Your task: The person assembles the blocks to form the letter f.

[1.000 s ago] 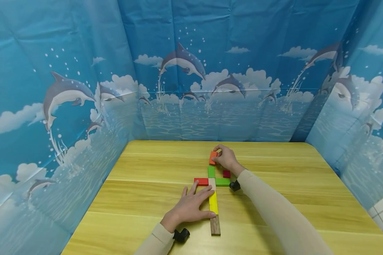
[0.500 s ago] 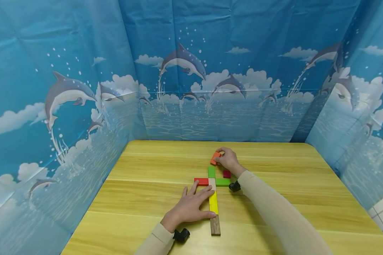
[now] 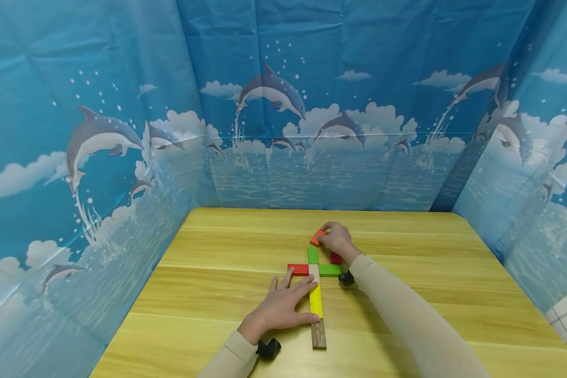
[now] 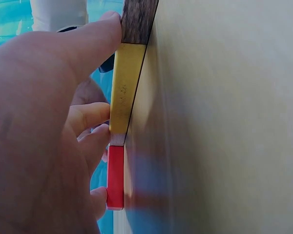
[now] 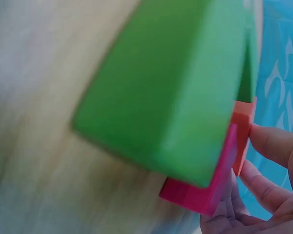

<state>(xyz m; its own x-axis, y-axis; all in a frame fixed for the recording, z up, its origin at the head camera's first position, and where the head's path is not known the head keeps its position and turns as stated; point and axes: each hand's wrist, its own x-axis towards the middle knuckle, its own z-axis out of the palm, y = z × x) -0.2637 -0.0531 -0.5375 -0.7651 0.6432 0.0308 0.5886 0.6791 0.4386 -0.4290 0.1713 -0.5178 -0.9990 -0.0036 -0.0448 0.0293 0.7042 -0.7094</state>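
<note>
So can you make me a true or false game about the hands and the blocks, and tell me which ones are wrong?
1. The right hand holds the orange block. True.
2. The left hand touches no blocks. False: it touches the bright red block and others.
3. A green block and the bright red block lie on opposite sides of the pale block. True.
4. The yellow block lies between two green blocks. False: it lies between the pale block and the brown block.
5. Dolphins are printed on the blue backdrop. True.
</note>
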